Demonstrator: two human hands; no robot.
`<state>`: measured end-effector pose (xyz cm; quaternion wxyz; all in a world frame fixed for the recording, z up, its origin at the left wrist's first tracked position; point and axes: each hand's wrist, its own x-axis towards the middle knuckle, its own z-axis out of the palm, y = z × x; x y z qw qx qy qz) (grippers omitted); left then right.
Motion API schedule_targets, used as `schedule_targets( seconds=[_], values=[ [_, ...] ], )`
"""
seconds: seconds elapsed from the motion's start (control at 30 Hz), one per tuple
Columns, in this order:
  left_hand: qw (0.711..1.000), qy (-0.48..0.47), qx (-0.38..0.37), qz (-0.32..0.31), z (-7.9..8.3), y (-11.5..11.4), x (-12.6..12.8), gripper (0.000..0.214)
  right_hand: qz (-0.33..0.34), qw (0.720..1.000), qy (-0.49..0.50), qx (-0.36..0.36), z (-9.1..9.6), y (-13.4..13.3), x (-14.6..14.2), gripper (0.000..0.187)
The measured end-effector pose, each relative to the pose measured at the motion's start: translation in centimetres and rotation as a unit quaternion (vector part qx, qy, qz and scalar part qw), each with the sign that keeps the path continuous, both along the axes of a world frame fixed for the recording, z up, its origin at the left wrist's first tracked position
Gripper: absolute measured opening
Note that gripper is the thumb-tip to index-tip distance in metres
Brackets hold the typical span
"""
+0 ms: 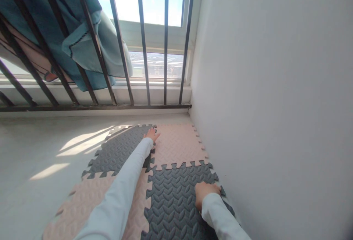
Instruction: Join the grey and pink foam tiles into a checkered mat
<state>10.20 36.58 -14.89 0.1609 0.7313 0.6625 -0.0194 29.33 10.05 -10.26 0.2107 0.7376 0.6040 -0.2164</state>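
White wall (275,85) right, barred window (154,41) ahead, blue cloth (82,48) over the bars. Foam mats in the floor corner, probably light, bendy, grippable at toothed edges. My left hand (152,134) presses flat on the grey/pink mat seam (153,148); right hand (205,192) knuckles down on near grey mat (176,199), fingers curled under.

— How many foam mats are down?
— Four, joined in a square: two grey, two pink. One grey mat (176,199) lies under the right hand (205,193), and one pink mat (179,144) sits just past it. The other grey mat (118,151) is beside the left hand (151,134), with the other pink mat (88,199) under that arm.
— And hands?
— Two, both flat on the mats.
— Bars on the window beyond the left hand?
— I can't count them surely; some are hidden by one blue cloth (68,30).
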Motion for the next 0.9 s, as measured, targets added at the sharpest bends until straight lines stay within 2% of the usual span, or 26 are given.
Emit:
schedule_targets(
  seconds=[0.23, 0.5, 0.67, 0.77, 0.83, 0.9],
  values=[
    [0.999, 0.005, 0.022, -0.026, 0.1, -1.3, -0.3, 0.062, -0.01, 0.999, -0.052, 0.013, -0.8, -0.3, 0.2, 0.042],
    [0.992, 0.089, 0.038, -0.085, 1.9, -1.4, 0.4, 0.063, -0.015, 0.998, -0.056, 0.029, 0.4, -0.6, -0.4, 0.037],
    [0.994, 0.076, 0.018, -0.078, 1.2, -1.6, 0.2, 0.064, -0.022, 0.998, -0.044, 0.027, 1.5, -0.7, -0.6, 0.037],
    [0.992, 0.055, 0.038, -0.11, 0.9, -3.5, 0.2, 0.06, -0.011, 0.999, -0.033, 0.028, 2.2, -0.9, -0.6, 0.041],
    [0.985, 0.036, 0.08, -0.146, 1.4, -6.1, 0.5, 0.059, -0.008, 0.999, -0.03, 0.034, 2.5, -1.0, -0.6, 0.044],
    [0.971, 0.0, 0.128, -0.203, 2.5, -9.8, 0.7, 0.06, -0.01, 0.999, -0.027, 0.039, 2.5, -1.1, -0.5, 0.045]
  ],
)
